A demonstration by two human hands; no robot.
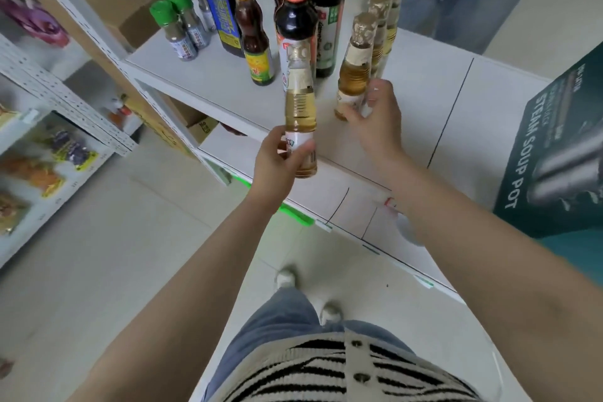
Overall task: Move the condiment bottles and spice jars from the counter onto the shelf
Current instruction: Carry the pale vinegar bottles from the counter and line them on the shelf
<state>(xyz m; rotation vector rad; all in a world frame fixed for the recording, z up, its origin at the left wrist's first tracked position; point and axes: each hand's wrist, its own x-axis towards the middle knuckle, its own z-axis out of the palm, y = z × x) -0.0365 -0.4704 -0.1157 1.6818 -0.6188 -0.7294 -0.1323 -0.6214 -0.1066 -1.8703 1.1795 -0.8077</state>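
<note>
left hand (277, 160) grips one golden bottle (300, 114) lifted off the worktop (424, 101) for carrying, while right hand (375, 117) clasps a second bottle (354, 75) standing there, apparently to lift it too.

Pale tiled floor (107, 238); white metal shelving (65, 101) left; green boxed soup pot (554, 153) right.

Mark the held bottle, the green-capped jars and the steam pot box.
held bottle (300, 108): head view, amber body.
green-capped jars (177, 36): head view, nearest jar's neck.
steam pot box (554, 153): head view, printed side.
</note>
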